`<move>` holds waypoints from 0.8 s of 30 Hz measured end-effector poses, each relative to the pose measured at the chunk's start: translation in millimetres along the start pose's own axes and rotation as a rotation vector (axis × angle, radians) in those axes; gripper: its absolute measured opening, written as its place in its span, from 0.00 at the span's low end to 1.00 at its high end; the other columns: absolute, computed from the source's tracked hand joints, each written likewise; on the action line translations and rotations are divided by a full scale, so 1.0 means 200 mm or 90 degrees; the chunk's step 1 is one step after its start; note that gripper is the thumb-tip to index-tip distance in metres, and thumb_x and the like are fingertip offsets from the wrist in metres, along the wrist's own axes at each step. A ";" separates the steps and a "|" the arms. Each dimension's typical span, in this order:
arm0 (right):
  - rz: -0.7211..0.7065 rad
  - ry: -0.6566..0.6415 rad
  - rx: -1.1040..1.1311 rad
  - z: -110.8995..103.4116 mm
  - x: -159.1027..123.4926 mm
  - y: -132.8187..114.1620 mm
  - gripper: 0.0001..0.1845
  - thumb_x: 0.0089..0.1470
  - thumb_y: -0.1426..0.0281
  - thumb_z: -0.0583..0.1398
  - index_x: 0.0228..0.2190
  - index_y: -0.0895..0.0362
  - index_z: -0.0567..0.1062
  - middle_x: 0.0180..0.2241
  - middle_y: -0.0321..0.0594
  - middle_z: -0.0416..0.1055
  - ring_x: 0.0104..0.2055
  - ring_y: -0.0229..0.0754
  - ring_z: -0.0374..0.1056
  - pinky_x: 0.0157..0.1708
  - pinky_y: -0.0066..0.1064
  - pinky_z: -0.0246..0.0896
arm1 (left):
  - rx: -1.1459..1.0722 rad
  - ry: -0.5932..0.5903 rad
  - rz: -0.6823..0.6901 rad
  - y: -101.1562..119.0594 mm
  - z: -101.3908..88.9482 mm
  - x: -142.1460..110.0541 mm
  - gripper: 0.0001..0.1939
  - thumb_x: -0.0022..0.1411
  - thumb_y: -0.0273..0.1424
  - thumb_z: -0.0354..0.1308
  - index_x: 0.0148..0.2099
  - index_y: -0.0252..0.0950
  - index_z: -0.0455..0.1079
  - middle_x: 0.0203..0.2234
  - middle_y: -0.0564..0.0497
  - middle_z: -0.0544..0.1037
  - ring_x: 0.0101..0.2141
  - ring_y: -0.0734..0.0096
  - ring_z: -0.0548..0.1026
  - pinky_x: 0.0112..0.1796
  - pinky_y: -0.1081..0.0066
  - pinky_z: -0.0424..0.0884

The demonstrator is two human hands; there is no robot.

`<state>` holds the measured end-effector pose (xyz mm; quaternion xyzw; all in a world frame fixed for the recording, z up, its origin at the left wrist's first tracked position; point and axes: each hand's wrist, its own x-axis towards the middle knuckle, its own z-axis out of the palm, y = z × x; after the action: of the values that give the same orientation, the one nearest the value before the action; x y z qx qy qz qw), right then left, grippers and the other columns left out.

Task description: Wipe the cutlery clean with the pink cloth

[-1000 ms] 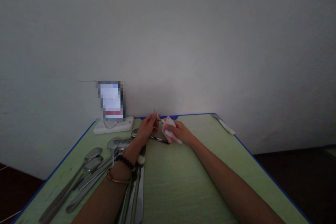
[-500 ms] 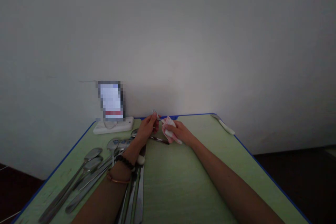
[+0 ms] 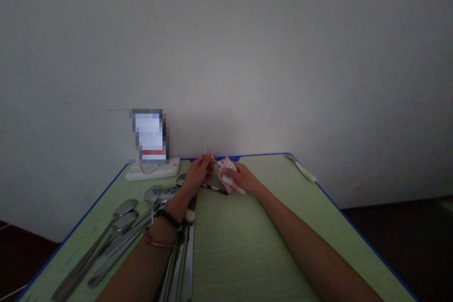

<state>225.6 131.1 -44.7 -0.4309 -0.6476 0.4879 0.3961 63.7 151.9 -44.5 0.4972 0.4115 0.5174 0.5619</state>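
Observation:
Near the far edge of the table, my left hand is closed on the head end of a fork, whose tines poke out past the fingertips. My right hand is closed around a pink and white cloth, which wraps the fork's handle. Most of that handle is hidden by the cloth. Below the hands lies a spoon with a dark handle, partly covered by my left hand. Several metal spoons and other cutlery lie under and beside my left forearm.
A lit phone, blurred out, stands at the back left on a white power strip. At the far right corner of the green table lies a white-handled fork. A grey wall rises right behind the table.
Almost nothing differs. Both hands keep their grips on the fork and the cloth in nearly the same place, with only very slight shifts.

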 end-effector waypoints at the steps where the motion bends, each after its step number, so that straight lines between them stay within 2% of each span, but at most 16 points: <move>1: 0.000 0.003 0.000 0.00 0.00 0.00 0.15 0.50 0.59 0.57 0.27 0.60 0.71 0.18 0.33 0.65 0.23 0.34 0.59 0.25 0.26 0.54 | 0.000 0.000 0.001 0.00 0.00 0.00 0.26 0.49 0.53 0.57 0.35 0.32 0.71 0.17 0.58 0.65 0.15 0.80 0.64 0.14 0.79 0.59; 14: -0.010 0.000 -0.004 0.00 0.00 0.01 0.14 0.49 0.60 0.56 0.27 0.60 0.70 0.18 0.32 0.63 0.22 0.33 0.57 0.25 0.25 0.53 | 0.001 0.000 0.000 0.00 0.00 0.00 0.26 0.49 0.52 0.57 0.35 0.32 0.71 0.17 0.59 0.65 0.15 0.80 0.64 0.14 0.79 0.58; 24: -0.008 -0.002 -0.012 0.00 0.00 0.00 0.16 0.50 0.59 0.56 0.30 0.61 0.72 0.19 0.33 0.66 0.24 0.35 0.60 0.27 0.26 0.55 | 0.002 -0.006 0.002 0.00 0.00 0.00 0.26 0.50 0.52 0.57 0.35 0.33 0.71 0.18 0.58 0.65 0.15 0.80 0.64 0.14 0.79 0.58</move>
<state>226.3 130.9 -44.8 -0.4296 -0.6555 0.4801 0.3940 63.5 152.6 -45.2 0.5012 0.4090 0.5156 0.5618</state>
